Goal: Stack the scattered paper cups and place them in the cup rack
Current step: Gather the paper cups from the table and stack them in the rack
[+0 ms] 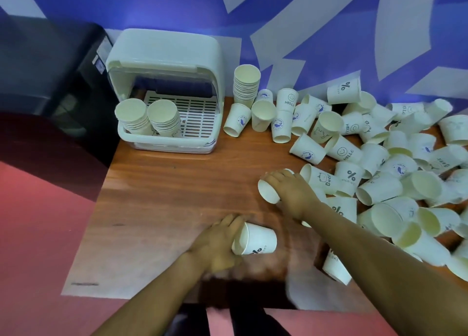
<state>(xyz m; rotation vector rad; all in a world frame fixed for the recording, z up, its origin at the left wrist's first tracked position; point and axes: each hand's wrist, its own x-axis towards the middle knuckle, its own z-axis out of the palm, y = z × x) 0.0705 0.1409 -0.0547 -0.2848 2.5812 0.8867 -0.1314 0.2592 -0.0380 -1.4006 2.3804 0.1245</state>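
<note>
Holding a paper cup point(255, 242) sideways in our left hand point(215, 244), we wrapped our right hand point(288, 191) around another cup point(268, 191) beside the cup pile point(395, 173). Bare table point(164, 191) stretched toward the cup rack point(164, 92).

One wide-angle camera sits on my head, looking forward and steeply down over my own forearms onto the wooden table point(164, 191). It faces the blue-and-white wall point(291, 31) at the table's far edge. My left hand point(217, 244) and right hand point(288, 191) sit close below the lens; the cup rack point(164, 62) lies farther off, upper left. Straight edges bow toward the frame's borders. There is no second view.
</note>
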